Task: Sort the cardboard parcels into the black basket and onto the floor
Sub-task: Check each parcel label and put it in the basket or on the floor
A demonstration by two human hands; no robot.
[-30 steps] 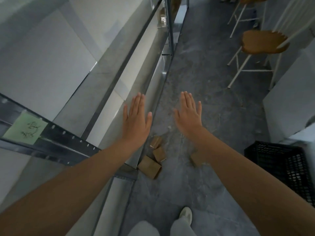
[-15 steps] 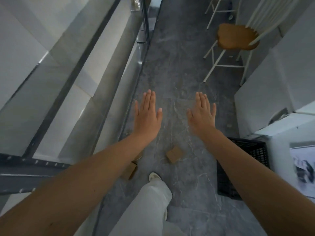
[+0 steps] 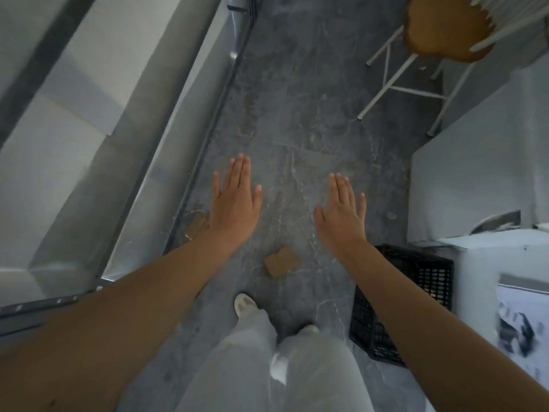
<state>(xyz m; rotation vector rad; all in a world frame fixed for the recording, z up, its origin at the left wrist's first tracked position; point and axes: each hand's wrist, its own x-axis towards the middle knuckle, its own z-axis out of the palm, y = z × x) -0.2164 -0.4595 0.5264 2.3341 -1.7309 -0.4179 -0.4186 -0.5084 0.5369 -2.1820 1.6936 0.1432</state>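
Below and between the flat, empty left hand [image 3: 234, 203] and right hand [image 3: 340, 211] lies a cardboard parcel [image 3: 280, 261].

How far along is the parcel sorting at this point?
Done: one parcel lies on the floor ahead of the feet; another shows partly behind the left hand by the shelf base. In hand: nothing, left and right hand are flat and open. Left: the basket shows no parcel in its visible part, though the arm hides much of it.
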